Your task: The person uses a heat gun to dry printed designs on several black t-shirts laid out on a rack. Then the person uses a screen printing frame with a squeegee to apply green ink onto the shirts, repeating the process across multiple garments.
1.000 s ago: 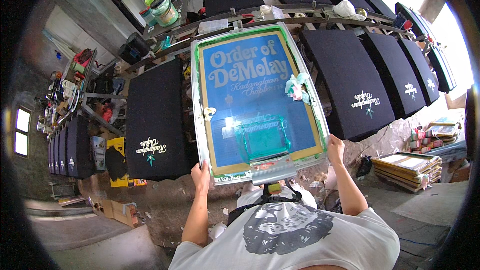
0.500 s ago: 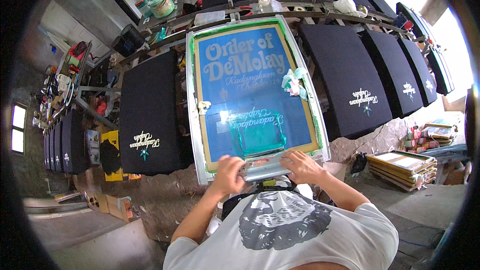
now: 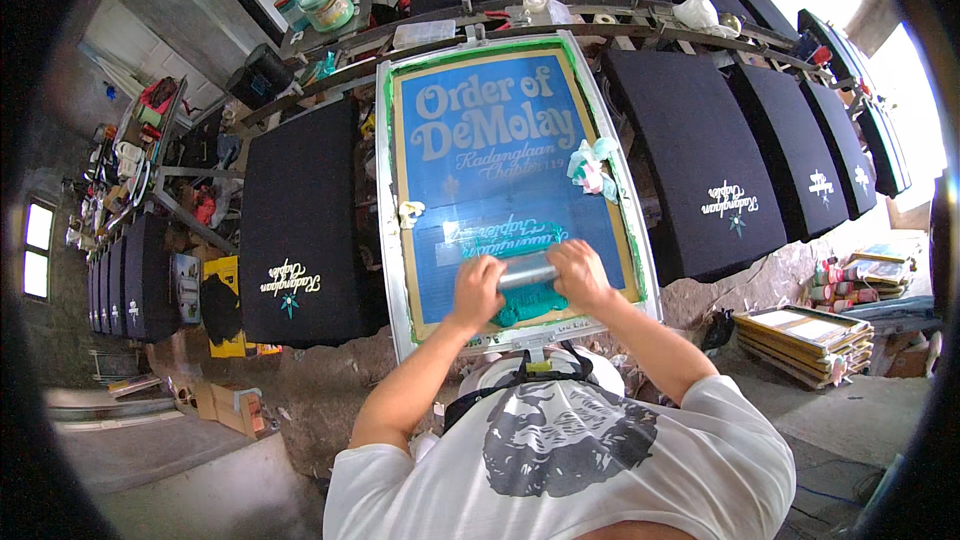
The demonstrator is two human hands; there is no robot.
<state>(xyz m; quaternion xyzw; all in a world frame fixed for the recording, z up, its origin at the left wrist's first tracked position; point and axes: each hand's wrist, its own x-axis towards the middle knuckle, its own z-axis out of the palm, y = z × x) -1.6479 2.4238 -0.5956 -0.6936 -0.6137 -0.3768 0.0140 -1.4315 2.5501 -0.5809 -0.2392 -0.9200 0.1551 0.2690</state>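
Note:
A screen-printing frame (image 3: 391,202) with a blue mesh lies in front of me, pale lettering showing in its stencil. Both my hands grip a silver-handled squeegee (image 3: 528,269) over the lower part of the mesh. My left hand (image 3: 478,286) is closed round its left end, my right hand (image 3: 581,274) round its right end. Teal ink (image 3: 530,306) is spread thickly below the squeegee, and a little shows above it. The squeegee's blade is hidden. Crumpled, teal-stained tissue (image 3: 592,169) sits at the frame's right side, and a small pale wad (image 3: 410,214) at its left.
Black fabric on boards stands either side, one piece to the left (image 3: 298,190) and several to the right (image 3: 690,160); more lie beyond the metal rail. An ink jar (image 3: 326,2) stands far left. Stacked wooden frames (image 3: 803,338) lie on the floor at right.
The squeegee has moved from the frame's near edge up onto the mesh, both hands with it. Teal ink now lies in a thick patch on the near side of the squeegee.

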